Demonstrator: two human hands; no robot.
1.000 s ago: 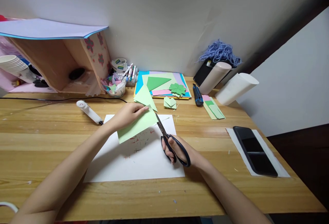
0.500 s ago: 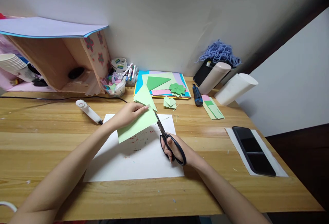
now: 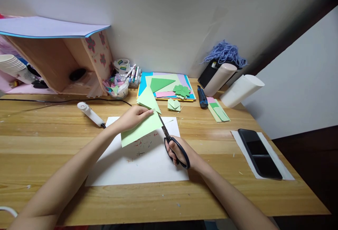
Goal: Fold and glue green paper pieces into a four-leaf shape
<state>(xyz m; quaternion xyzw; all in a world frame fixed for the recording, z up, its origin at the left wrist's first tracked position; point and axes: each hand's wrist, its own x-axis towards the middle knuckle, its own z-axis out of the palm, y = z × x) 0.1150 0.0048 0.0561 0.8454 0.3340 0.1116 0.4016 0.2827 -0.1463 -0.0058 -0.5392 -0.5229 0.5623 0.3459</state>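
Note:
My left hand point(image 3: 136, 117) is closed on a light green sheet of paper point(image 3: 141, 131), its thumb lying on top near the upper edge. Black-handled scissors point(image 3: 182, 152) are gripped in my right hand point(image 3: 183, 150), with the blades at the paper's right edge. Whether the blades bite into the paper is hard to make out. Below both hands lies a white sheet point(image 3: 137, 173) with small red and dark marks. Folded light green paper point(image 3: 148, 99) sits just beyond my left hand, and a folded green paper heart point(image 3: 174, 105) is to its right.
A white glue gun point(image 3: 91, 115) lies at left, before an open box point(image 3: 52, 57). Behind are a tub of scraps point(image 3: 116, 87), markers point(image 3: 134, 74) and stacked coloured paper point(image 3: 144, 82). To the right are a utility knife point(image 3: 202, 98), paper rolls point(image 3: 241, 91) and a phone point(image 3: 260, 154).
Almost nothing differs. The whole view has shifted very slightly, while both hands keep their holds on the paper and the scissors.

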